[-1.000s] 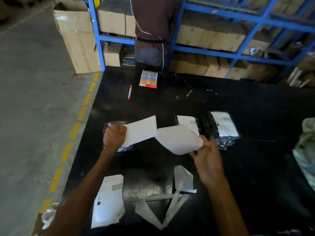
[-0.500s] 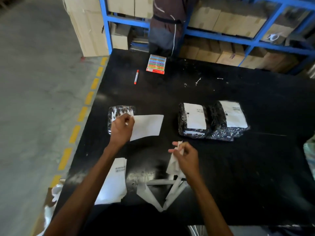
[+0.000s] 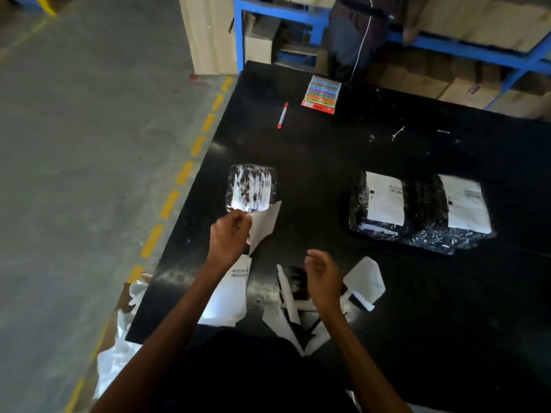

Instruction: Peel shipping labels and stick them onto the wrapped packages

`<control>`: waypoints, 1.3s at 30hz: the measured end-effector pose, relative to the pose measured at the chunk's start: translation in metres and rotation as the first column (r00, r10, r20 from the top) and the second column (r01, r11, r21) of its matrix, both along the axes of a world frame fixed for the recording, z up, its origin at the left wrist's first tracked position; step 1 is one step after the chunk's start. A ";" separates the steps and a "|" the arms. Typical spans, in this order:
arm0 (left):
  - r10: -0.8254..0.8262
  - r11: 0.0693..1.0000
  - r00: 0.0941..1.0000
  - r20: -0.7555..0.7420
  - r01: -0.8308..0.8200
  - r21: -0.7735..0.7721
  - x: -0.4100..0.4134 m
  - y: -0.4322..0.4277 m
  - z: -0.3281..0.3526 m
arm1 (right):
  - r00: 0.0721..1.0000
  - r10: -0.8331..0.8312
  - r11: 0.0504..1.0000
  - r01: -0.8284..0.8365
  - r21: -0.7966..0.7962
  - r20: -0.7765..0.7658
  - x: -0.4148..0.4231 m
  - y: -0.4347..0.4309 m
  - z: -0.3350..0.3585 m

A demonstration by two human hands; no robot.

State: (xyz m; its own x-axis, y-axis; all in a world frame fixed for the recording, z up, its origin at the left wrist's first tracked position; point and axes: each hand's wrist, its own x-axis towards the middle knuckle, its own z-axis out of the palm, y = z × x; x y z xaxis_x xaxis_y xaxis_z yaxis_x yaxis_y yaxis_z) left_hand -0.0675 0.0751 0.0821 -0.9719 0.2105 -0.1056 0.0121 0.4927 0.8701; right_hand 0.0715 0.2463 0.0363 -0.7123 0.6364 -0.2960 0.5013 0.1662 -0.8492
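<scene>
My left hand (image 3: 229, 234) pinches a peeled white label (image 3: 264, 226) just below a bare, shiny wrapped package (image 3: 252, 188) on the black table (image 3: 328, 150). My right hand (image 3: 323, 277) hovers with its fingers apart and nothing in it, above scraps of backing paper (image 3: 365, 281). Two wrapped packages with labels on them (image 3: 384, 201) (image 3: 463, 204) lie side by side to the right. A sheet of printed labels (image 3: 231, 293) lies under my left forearm.
A red marker (image 3: 282, 115) and a colourful booklet (image 3: 322, 94) lie at the table's far side. Another person (image 3: 357, 34) stands by blue shelving (image 3: 447, 46) stacked with cardboard boxes. Crumpled paper (image 3: 119, 353) sits off the table's left edge, near a yellow dashed floor line (image 3: 185, 171).
My right hand has let go of the backing paper, which now lies on the table. My left hand has kept the label and brought it close to the bare package.
</scene>
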 end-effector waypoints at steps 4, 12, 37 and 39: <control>-0.063 0.997 0.988 -0.141 0.070 0.044 0.005 0.012 0.008 | 0.999 -0.046 0.921 0.047 -0.388 0.013 -0.040 0.002 0.051; -0.368 0.930 0.848 -0.381 0.329 -0.164 0.021 0.029 0.011 | 0.995 -0.103 0.903 0.100 -0.418 0.015 -0.099 0.024 0.095; -0.020 0.820 0.860 0.510 -0.278 0.500 -0.072 0.027 0.030 | 0.962 0.035 0.750 -0.204 -0.630 -0.270 -0.173 0.023 0.110; 0.055 0.812 0.893 0.448 -0.300 0.500 -0.083 0.029 0.023 | 0.977 0.042 0.781 -0.163 -0.603 -0.209 -0.178 0.017 0.096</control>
